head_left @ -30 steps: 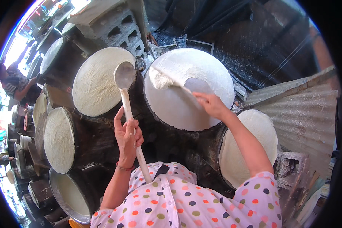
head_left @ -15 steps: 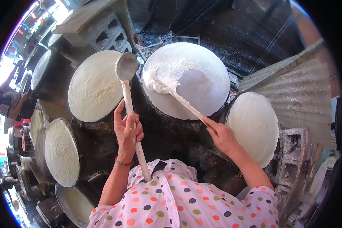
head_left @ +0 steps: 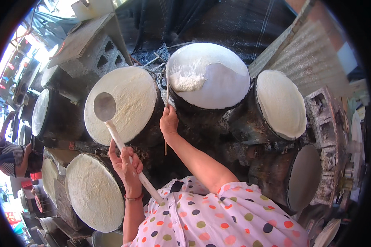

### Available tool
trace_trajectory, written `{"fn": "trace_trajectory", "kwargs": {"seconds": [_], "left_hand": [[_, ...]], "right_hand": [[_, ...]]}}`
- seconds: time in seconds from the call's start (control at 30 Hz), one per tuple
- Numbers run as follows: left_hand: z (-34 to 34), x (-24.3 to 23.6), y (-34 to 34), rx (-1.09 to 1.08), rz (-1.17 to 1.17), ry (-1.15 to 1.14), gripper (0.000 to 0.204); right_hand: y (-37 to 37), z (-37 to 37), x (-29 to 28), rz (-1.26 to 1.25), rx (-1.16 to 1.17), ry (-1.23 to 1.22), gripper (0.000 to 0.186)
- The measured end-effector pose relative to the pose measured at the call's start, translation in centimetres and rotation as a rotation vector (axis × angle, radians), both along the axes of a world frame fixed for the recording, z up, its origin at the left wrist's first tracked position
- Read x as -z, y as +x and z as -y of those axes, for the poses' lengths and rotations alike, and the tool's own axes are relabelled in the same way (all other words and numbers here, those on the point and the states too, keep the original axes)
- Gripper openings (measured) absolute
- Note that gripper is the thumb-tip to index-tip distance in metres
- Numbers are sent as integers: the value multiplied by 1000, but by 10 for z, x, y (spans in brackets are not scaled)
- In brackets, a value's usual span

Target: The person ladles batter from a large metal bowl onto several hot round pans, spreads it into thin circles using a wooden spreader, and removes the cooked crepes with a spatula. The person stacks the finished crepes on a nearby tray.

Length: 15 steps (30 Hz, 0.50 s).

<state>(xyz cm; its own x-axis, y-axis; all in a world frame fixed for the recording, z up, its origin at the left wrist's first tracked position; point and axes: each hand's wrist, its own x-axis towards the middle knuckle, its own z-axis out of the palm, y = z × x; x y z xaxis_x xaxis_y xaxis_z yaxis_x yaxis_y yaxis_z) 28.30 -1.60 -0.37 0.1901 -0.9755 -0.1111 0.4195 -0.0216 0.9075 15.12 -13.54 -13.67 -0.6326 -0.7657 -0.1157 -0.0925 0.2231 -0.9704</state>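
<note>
My left hand [head_left: 127, 164] is closed around the long pale handle of a ladle [head_left: 104, 106]. The ladle's grey round bowl hangs over the left griddle [head_left: 136, 94], which a pale layer of batter covers. In my right hand [head_left: 168, 121] is a thin wooden paddle [head_left: 167, 92], upright and edge-on at the left rim of the middle griddle [head_left: 231, 88]. A thick heap of wet batter [head_left: 188, 82] sits on that griddle's left part. Thinner batter coats its back, while its right front shows a smooth greyish-white surface.
A batter-covered griddle [head_left: 281, 105] stands at right, with a bare grey one [head_left: 304, 178] below it. Another coated griddle [head_left: 95, 192] is at lower left. Concrete blocks [head_left: 105, 55] and corrugated sheet [head_left: 305, 61] flank the griddles. A person in a striped top [head_left: 12, 158] is at far left.
My right hand has moved left, bringing the paddle to the middle griddle's left rim. The batter there is now heaped near the front left. The ladle has shifted left and nearer. The view has turned.
</note>
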Motion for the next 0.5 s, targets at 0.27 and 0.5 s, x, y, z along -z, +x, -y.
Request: {"fn": "trace_trajectory", "kwargs": {"seconds": [0.27,0.5], "left_hand": [[-9,-5,31,90,-99,-42,44],[-14,-1,29,224,-154,-36,45]], "right_hand": [[2,-97,-21,660,105,66,17],[-25,-130,-31,737,147,-33,23]]}}
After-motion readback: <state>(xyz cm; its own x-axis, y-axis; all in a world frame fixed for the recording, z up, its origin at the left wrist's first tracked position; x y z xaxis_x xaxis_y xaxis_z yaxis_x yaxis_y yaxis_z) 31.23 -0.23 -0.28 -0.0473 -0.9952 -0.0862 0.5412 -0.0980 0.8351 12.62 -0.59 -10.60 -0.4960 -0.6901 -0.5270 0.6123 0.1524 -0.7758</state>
